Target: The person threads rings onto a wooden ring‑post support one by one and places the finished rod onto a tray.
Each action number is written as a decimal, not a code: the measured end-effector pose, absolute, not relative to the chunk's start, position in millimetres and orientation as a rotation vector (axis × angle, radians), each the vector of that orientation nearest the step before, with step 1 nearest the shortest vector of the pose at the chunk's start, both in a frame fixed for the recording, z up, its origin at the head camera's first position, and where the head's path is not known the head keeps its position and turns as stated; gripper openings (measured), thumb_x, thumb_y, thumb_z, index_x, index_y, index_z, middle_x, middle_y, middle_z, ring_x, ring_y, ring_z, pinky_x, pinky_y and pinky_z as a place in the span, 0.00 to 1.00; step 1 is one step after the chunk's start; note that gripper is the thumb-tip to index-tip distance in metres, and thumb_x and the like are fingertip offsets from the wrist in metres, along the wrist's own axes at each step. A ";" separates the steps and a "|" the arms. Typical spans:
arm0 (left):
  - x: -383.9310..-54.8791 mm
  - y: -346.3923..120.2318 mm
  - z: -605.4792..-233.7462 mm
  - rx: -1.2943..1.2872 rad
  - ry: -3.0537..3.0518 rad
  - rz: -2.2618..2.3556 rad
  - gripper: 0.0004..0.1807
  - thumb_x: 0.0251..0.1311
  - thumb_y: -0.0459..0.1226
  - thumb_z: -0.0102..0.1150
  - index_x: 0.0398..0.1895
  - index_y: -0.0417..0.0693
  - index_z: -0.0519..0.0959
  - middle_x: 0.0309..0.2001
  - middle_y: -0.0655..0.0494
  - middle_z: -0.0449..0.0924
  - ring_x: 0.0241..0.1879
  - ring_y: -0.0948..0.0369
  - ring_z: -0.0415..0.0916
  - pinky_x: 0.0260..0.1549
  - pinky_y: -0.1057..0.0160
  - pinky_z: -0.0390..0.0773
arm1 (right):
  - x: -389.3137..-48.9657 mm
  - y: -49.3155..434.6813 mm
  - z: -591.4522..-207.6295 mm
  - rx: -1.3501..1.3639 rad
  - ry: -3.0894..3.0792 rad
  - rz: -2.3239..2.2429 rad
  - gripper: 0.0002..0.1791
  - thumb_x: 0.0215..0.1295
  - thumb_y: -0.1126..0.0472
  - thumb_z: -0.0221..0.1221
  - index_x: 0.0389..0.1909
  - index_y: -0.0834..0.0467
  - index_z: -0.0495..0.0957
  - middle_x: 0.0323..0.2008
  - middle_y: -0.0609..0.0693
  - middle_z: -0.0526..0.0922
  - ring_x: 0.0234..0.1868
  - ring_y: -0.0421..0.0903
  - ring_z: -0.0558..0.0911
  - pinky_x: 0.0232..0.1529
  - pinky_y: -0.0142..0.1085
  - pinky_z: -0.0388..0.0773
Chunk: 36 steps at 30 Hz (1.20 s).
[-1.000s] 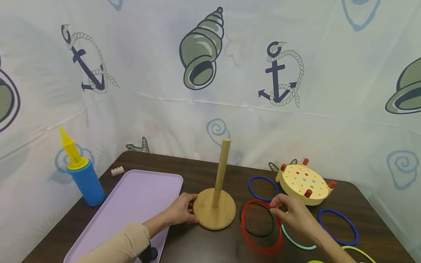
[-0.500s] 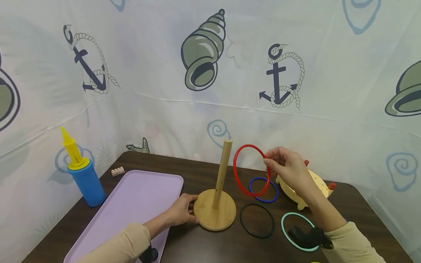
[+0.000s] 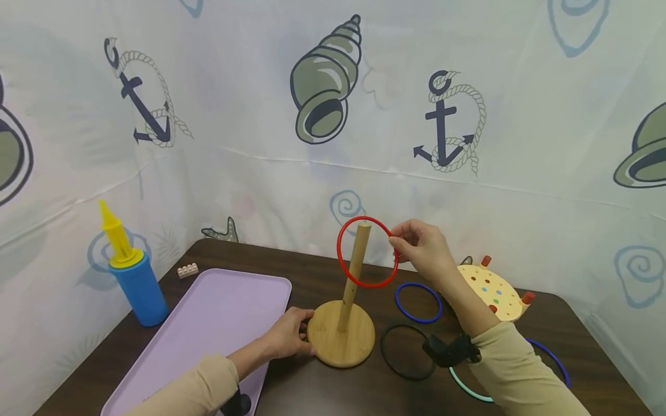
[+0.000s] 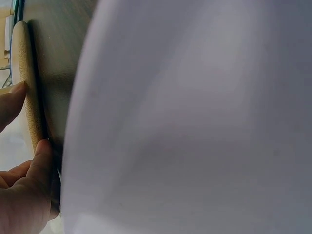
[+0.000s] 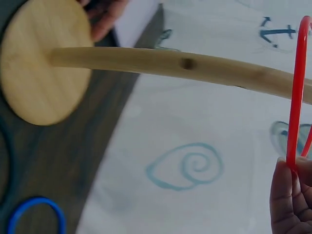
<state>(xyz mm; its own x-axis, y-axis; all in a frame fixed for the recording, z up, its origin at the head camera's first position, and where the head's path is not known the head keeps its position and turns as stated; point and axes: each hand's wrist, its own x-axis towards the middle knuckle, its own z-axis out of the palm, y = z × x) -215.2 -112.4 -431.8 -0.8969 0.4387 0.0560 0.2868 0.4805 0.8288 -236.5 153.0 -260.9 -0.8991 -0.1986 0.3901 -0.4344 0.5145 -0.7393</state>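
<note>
A wooden peg stand (image 3: 358, 257) with a round base (image 3: 328, 346) stands on the dark table. My left hand (image 3: 288, 334) grips the left edge of that base; in the left wrist view, thumb and fingers (image 4: 41, 161) are at the disc's rim. My right hand (image 3: 422, 248) pinches a red ring (image 3: 370, 285) by its right side between thumb and fingertips. Held nearly upright, the ring overlaps the upper peg in the head view, its lower part passing in front of the wood. The right wrist view shows the red ring (image 5: 296, 92) crossing the peg's upper part.
A lilac tray (image 3: 244, 289) lies left, beside a blue and yellow pump (image 3: 137, 289) and a pink brick (image 3: 188, 270). On the right lie a black ring (image 3: 383, 349), blue ring (image 3: 398, 303), mint ring (image 3: 468, 392) and cream pegged toy (image 3: 494, 289).
My right hand has lifted the red ring from near the black ring, then moved it left to the peg's top. The left hand stays at the base.
</note>
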 end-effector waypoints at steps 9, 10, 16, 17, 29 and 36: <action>-216.8 -113.3 -429.7 0.636 2.578 1.363 0.41 0.36 0.24 0.73 0.57 0.18 0.64 0.55 0.29 0.65 0.47 0.45 0.73 0.41 0.60 0.83 | -241.4 143.8 -332.9 0.445 -2.631 1.199 0.02 0.58 0.70 0.60 0.32 0.66 0.78 0.22 0.54 0.81 0.22 0.47 0.80 0.19 0.27 0.76; -217.2 -113.4 -429.7 0.637 2.581 1.359 0.41 0.36 0.24 0.73 0.57 0.19 0.64 0.55 0.29 0.65 0.47 0.45 0.73 0.41 0.60 0.83 | -241.0 142.7 -342.1 0.417 -2.647 1.205 0.02 0.58 0.70 0.61 0.31 0.66 0.78 0.21 0.53 0.81 0.21 0.47 0.80 0.18 0.27 0.76; -217.3 -112.5 -429.3 0.624 2.588 1.357 0.41 0.36 0.24 0.73 0.57 0.19 0.65 0.56 0.30 0.65 0.48 0.44 0.73 0.41 0.59 0.83 | -235.9 134.7 -386.8 0.241 -2.726 1.316 0.02 0.56 0.70 0.62 0.28 0.65 0.78 0.19 0.56 0.80 0.17 0.47 0.79 0.18 0.35 0.81; -216.9 -112.1 -429.3 0.613 2.588 1.356 0.41 0.36 0.24 0.73 0.57 0.20 0.65 0.55 0.30 0.65 0.48 0.44 0.72 0.42 0.59 0.83 | -234.8 133.1 -392.0 0.226 -2.734 1.335 0.03 0.56 0.70 0.62 0.28 0.66 0.78 0.20 0.56 0.80 0.17 0.46 0.79 0.18 0.37 0.82; -215.0 -111.1 -431.6 0.544 2.595 1.347 0.42 0.35 0.25 0.74 0.58 0.23 0.66 0.55 0.33 0.64 0.49 0.45 0.72 0.42 0.59 0.83 | -230.7 122.3 -418.3 0.279 -2.728 1.216 0.03 0.52 0.71 0.63 0.24 0.63 0.79 0.18 0.49 0.80 0.13 0.38 0.76 0.13 0.28 0.76; -216.3 -111.3 -432.5 0.551 2.597 1.349 0.42 0.34 0.25 0.75 0.58 0.22 0.66 0.54 0.33 0.65 0.48 0.46 0.72 0.42 0.59 0.83 | -232.4 119.2 -420.7 0.265 -2.760 1.071 0.04 0.51 0.69 0.65 0.22 0.60 0.80 0.17 0.47 0.80 0.14 0.37 0.72 0.14 0.28 0.71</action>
